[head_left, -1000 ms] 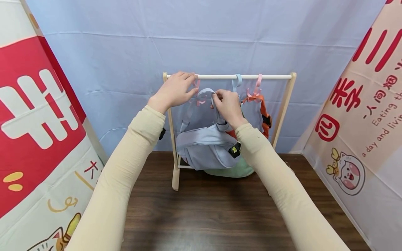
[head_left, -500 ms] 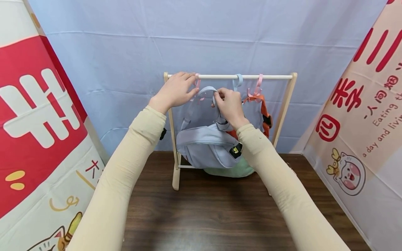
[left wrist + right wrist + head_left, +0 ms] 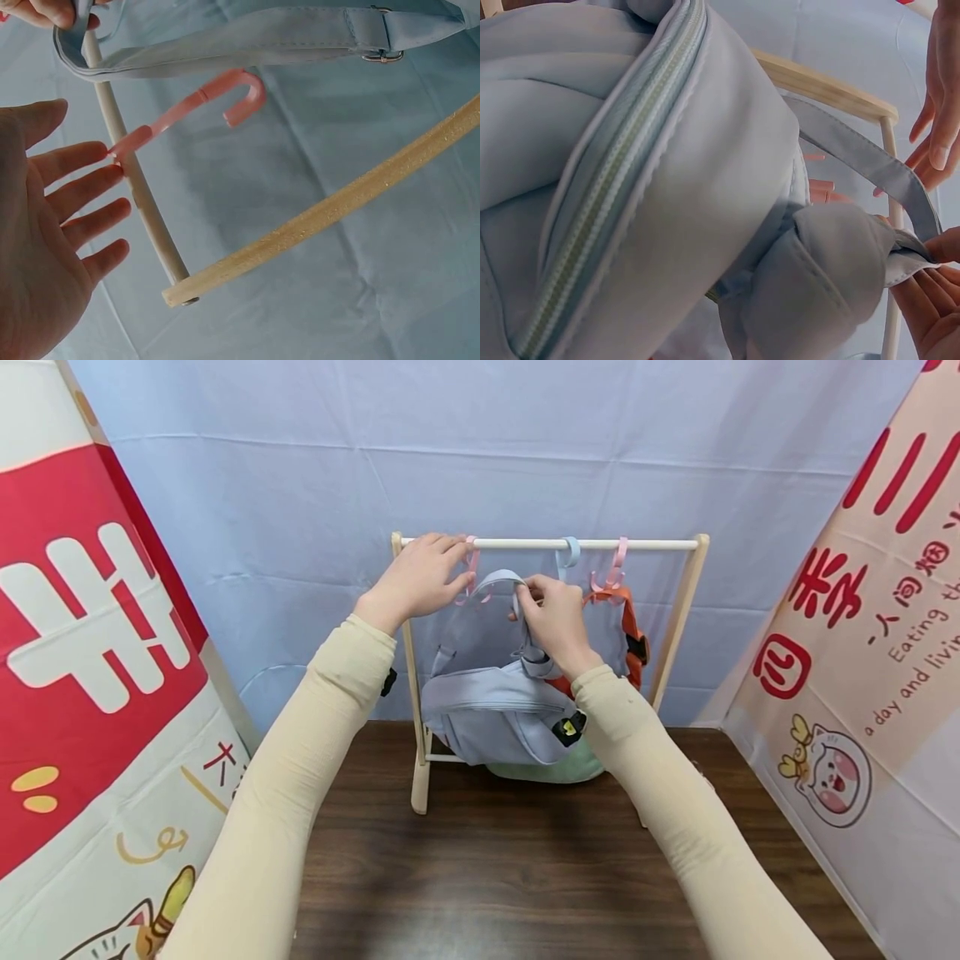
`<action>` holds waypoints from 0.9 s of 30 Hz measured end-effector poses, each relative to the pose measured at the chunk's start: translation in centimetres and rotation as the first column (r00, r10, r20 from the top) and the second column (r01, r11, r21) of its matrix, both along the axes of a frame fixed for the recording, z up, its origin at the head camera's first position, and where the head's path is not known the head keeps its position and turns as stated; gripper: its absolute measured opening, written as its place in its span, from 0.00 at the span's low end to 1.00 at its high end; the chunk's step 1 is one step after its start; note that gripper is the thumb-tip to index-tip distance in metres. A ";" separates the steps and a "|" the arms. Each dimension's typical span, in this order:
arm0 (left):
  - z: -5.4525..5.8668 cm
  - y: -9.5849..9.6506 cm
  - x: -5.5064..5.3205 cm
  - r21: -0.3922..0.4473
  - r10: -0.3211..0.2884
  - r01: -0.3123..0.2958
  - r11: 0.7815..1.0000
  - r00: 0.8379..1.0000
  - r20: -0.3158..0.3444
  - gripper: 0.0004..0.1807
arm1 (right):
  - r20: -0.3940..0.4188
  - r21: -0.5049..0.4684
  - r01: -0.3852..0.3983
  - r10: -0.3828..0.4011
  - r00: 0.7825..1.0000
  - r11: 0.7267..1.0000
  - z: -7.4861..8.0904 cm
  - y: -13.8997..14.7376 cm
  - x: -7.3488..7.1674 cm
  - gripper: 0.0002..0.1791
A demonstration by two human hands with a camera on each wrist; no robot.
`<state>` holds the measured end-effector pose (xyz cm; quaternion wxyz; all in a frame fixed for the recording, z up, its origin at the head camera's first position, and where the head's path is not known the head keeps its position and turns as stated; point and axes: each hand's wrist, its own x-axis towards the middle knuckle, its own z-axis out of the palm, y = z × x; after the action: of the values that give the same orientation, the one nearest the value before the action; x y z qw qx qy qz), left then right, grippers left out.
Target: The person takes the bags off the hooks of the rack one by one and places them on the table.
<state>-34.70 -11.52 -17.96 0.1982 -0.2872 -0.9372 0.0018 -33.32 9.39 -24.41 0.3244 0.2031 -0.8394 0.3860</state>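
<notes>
A light grey-blue sling bag (image 3: 498, 714) hangs in front of a small wooden rack. My right hand (image 3: 557, 617) pinches its strap (image 3: 497, 576) between thumb and fingers, and the strap arches up toward the left. In the right wrist view the bag's zipper (image 3: 611, 187) and a bunched, knotted part of the strap (image 3: 829, 277) show. My left hand (image 3: 422, 578) is up at the left end of the rack's bar, its fingers extended. In the left wrist view its fingertips meet a pink hook (image 3: 180, 109) on the bar; the strap passes beside that hook's curved end.
The rack's white bar (image 3: 517, 544) also carries a blue hook (image 3: 570, 553) and another pink hook (image 3: 618, 560). An orange strap (image 3: 633, 627) with a black buckle hangs there. A pale green bag (image 3: 555, 768) is partly hidden behind the grey-blue one. Dark wooden table (image 3: 480, 877) lies below.
My right hand has moved slightly to the right with the pinched strap, and the bag's right end with its black buckle has shifted a little right. The left hand stays at the pink hook.
</notes>
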 end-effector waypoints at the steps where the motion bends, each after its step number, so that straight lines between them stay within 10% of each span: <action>1: 0.0 0.0 0.0 -0.002 0.000 0.000 1.000 1.000 -0.001 0.30 | -0.002 -0.003 -0.001 0.001 1.000 1.000 0.0 0.0 0.1 0.12; 27: -1.6 -0.4 1.5 0.047 -0.047 0.049 0.998 0.998 -0.044 0.29 | -0.033 0.002 -0.012 0.012 0.999 1.000 -0.9 0.7 1.7 0.12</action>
<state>-33.24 -11.96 -19.54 0.2252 -0.3044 -0.9253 -0.0193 -31.58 10.04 -25.32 0.3357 0.2146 -0.8330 0.3838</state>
